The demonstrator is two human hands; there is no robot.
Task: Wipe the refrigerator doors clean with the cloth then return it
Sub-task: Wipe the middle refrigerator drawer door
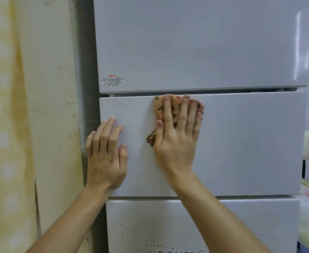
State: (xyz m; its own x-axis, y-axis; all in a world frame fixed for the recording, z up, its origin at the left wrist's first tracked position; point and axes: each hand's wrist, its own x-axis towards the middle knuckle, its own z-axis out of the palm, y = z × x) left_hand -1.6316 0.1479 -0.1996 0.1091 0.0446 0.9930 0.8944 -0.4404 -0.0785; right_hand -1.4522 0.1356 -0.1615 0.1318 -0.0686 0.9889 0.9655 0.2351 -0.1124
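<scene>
The right hand (175,143) lies flat with its fingers spread, pressing a patterned cloth (157,105) against the middle refrigerator door (250,143) just under its top edge. The hand covers most of the cloth, so only scraps show. The left hand (105,159) rests flat by the door's left edge. The sticker (113,80) on the upper door (195,42) is too small to read.

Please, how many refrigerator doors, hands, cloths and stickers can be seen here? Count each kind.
Refrigerator doors: 3 (upper door, middle door, lower door)
Hands: 2 (left hand, right hand)
Cloth: 1
Sticker: 1
Total: 7
</scene>
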